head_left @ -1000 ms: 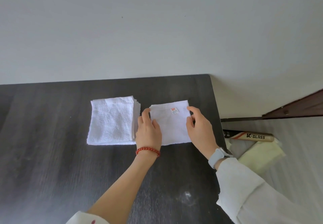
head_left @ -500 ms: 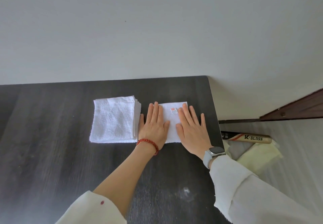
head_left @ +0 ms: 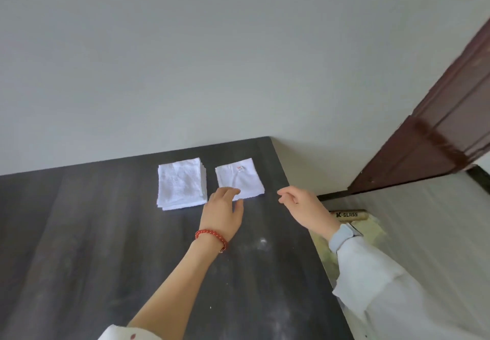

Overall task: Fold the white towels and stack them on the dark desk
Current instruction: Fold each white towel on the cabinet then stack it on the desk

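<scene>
Two hands are seen low in the frame, neither holding anything. The left hand [head_left: 225,208], with a red bracelet [head_left: 212,237] at the wrist, is held just at the near edge of the single folded towel [head_left: 240,183], fingers loosely bent; whether they touch the cloth cannot be told. The right hand [head_left: 302,205] is held apart to the right, over the table [head_left: 92,246] edge, fingers relaxed and slightly curled. Further up, at frame centre, the folded towel with its small label lies flat; just left of it, not touching, the stack of folded towels [head_left: 181,183] is set.

Handling, as judged: the cloth is light, soft, limp and non-fragile, and the fold would likely open if it were lifted by one corner. Both side edges are best pinched together, or a palm slid beneath, so that all layers are caught.
</scene>
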Demonstrator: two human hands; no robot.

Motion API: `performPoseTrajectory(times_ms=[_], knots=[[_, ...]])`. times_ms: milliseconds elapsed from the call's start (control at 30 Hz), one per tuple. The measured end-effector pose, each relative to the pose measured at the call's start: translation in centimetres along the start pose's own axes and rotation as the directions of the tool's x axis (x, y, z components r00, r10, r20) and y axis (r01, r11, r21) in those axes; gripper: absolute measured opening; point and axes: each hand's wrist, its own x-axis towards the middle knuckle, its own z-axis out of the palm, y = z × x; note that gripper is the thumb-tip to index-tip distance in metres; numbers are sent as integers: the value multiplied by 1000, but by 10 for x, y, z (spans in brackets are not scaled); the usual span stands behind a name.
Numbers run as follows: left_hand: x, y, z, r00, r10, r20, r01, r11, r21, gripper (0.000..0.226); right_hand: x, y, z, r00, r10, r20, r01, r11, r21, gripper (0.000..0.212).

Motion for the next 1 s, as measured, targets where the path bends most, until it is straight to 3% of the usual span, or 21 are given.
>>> performPoseTrajectory(times_ms=[133,267,400,567,700,833,1000], knots=[[-72,45,2,989,147,-18,-148,988,-46,32,-111,3,-20,984,51,-174,-40,997,68,28],[-134,102,28,954,295,54,-289,952,-101,32,-222,33,-42,945,125,-303,-90,988,127,24],[-180,180,75,857,486,172,-463,872,-158,31,-333,79,-77,831,258,-492,-218,966,139,22],[-253,297,161,647,684,337,-636,728,-257,37,-482,146,-120,638,454,-622,-378,889,261,22],[-341,398,241,394,825,405,-751,543,-376,31,-606,207,-144,385,598,-703,-452,786,421,21],[-441,490,321,167,870,464,-796,396,-458,31,-727,278,-166,170,687,-707,-460,690,559,25],[-558,608,418,14,868,497,-778,321,-539,29,-866,364,-210,-10,724,-690,-447,614,651,24]])
